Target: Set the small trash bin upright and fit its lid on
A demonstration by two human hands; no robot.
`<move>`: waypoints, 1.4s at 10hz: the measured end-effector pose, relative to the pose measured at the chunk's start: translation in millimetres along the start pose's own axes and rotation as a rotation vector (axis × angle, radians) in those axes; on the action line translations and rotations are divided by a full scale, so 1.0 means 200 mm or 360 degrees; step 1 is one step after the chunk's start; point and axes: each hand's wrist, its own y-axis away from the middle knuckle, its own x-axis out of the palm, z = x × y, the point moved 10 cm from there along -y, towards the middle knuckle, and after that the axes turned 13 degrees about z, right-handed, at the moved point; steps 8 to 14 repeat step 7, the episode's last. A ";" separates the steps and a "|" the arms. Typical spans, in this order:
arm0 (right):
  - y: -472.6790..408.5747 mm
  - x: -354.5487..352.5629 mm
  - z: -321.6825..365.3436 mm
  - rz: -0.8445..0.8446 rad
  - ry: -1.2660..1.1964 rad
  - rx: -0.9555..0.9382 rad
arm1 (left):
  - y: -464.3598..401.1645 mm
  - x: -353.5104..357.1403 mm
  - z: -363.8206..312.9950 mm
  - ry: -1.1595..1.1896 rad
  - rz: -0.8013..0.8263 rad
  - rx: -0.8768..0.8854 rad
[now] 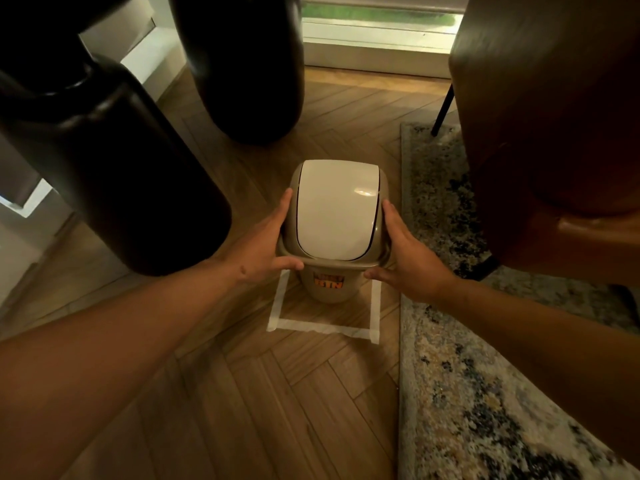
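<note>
A small beige trash bin [327, 289] with an orange label stands upright on the wooden floor, inside a square of white tape [320, 325]. Its lid [334, 209], a beige frame with a white swing flap, sits on top of the bin. My left hand [266, 242] presses against the lid's left side, with the thumb under the front rim. My right hand [407, 258] holds the lid's right side in the same way. The bin's far side and base are hidden from view.
Two large dark cylindrical bags [114, 161] [242, 64] hang or stand at the left and behind the bin. A brown leather chair [554, 133] stands at the right on a patterned rug [485, 393]. A window sill [377, 53] lies beyond.
</note>
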 end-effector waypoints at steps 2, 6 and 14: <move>0.00 0.00 0.00 0.0001 -0.0009 -0.0012 | 0.00 0.01 0.01 0.0002 0.0005 -0.0023; -0.01 -0.03 -0.03 -0.0034 -0.0004 0.0048 | 0.00 0.00 0.01 0.0109 -0.0036 0.0011; 0.02 -0.07 0.01 -0.0043 0.0039 0.0047 | 0.05 -0.01 -0.02 0.0058 -0.0052 -0.0006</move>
